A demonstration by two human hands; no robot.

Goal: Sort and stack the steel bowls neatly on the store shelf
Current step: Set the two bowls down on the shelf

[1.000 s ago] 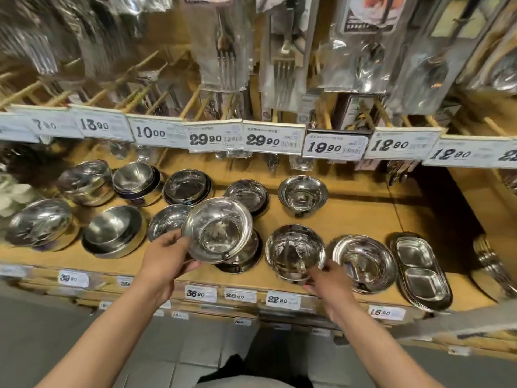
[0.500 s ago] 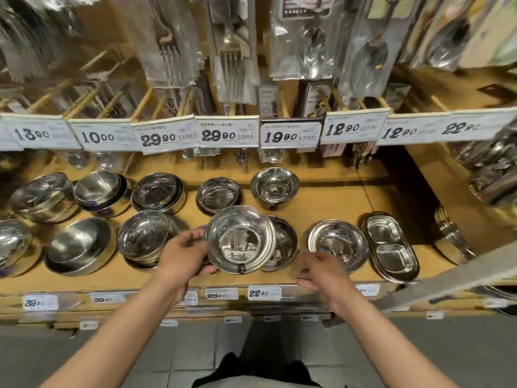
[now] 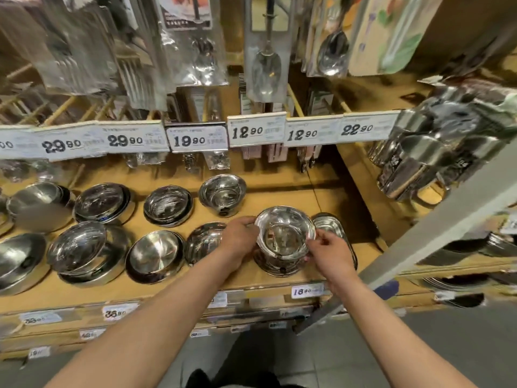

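Observation:
A shiny steel bowl [image 3: 284,233] sits on top of a wider steel bowl [image 3: 275,266] at the front right of the wooden shelf [image 3: 279,196]. My left hand [image 3: 237,238] grips its left rim. My right hand [image 3: 328,249] pinches its right rim with thumb and fingers. Several other steel bowls stand in two rows to the left, among them a small deep bowl [image 3: 222,193], a flat stack [image 3: 167,205], a front bowl [image 3: 155,254] and a tilted bowl [image 3: 77,246] lying crooked in a larger one. A divided steel dish [image 3: 330,224] is partly hidden behind the held bowl.
Price tags [image 3: 256,131] line a rail above the bowls, with packaged spoons [image 3: 265,65] and forks hanging over them. Stacked steel mugs [image 3: 428,161] stand on the right shelf. A grey metal upright [image 3: 436,233] slants across the right. Tiled floor lies below.
My left hand carried the bowl rightward across the front row and set it onto the wider bowl at the right. My right hand rose from the shelf edge and took the bowl's right rim.

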